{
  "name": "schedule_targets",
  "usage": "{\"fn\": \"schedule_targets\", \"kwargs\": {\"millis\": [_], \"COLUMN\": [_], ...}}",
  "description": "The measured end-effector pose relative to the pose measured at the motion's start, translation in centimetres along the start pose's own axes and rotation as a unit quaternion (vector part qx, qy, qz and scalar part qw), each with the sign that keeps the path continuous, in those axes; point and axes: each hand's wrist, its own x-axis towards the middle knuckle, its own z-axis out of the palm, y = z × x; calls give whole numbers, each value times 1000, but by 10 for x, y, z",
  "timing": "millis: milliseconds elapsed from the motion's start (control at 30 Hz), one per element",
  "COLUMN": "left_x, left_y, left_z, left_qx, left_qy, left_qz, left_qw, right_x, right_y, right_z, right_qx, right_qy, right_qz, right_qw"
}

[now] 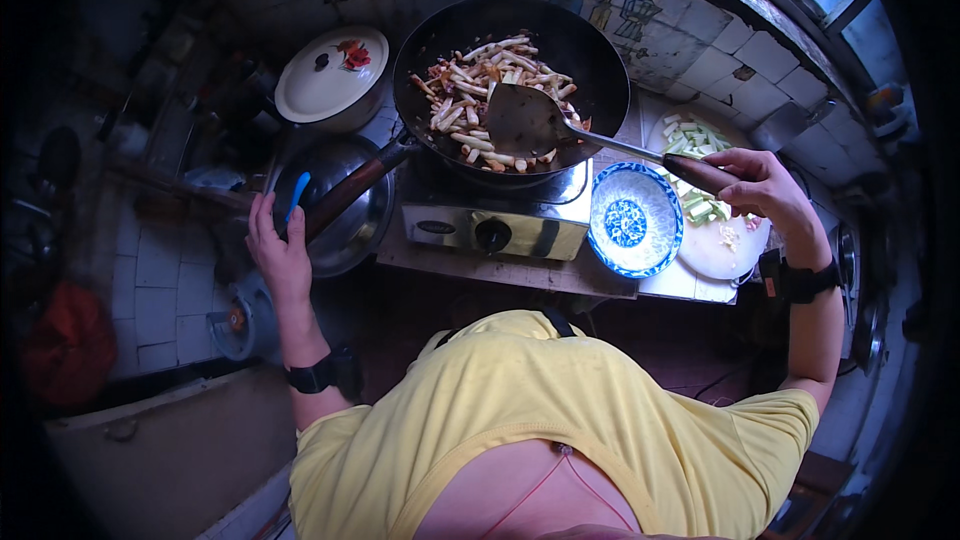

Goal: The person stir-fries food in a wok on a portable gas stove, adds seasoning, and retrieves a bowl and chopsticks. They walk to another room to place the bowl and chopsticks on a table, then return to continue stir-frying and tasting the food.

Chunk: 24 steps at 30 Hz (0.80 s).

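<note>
My right hand point(757, 184) grips the wooden handle of a metal spatula point(525, 120). The spatula's blade rests over browned, pale stem-like pieces of food point(480, 90) in a dark wok point(592, 52). This wok sits on a gas stove point(495, 232), its wooden handle point(349, 191) pointing down left. My left hand point(281, 255) is beside the handle's end, fingers and thumb raised. A slim blue plastic piece point(298, 191) rises between thumb and fingers; whether they hold it or the wok handle is unclear. Behind it lies a round metal lid or pan point(367, 217).
A lidded enamel pot point(330, 86) stands left of the wok. Right of the stove are a blue-and-white bowl point(634, 232) and a round board point(712, 251) with cut green vegetables point(694, 135). A tiled wall point(697, 37) rises behind; a gas cylinder point(251, 319) is lower left.
</note>
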Motion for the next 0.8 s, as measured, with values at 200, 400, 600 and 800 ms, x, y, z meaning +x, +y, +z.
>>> {"fn": "schedule_targets", "kwargs": {"millis": [200,400,600,800], "left_x": [0,0,0,1], "left_y": [3,5,6,8], "left_z": [2,3,4,3], "left_qx": [6,18,19,23], "left_qy": [6,10,16,16], "left_qz": [-10,-28,-22,-13], "left_qw": [1000,999,999,1000], "right_x": [22,35,34,20], "right_y": [6,18,43,62], "right_z": [-2,-6,-6,25], "right_qx": [-22,31,173,164], "right_qy": [-53,-129,-203,-118], "right_qz": [-7,24,89,70], "right_qw": [998,991,960,977]}}
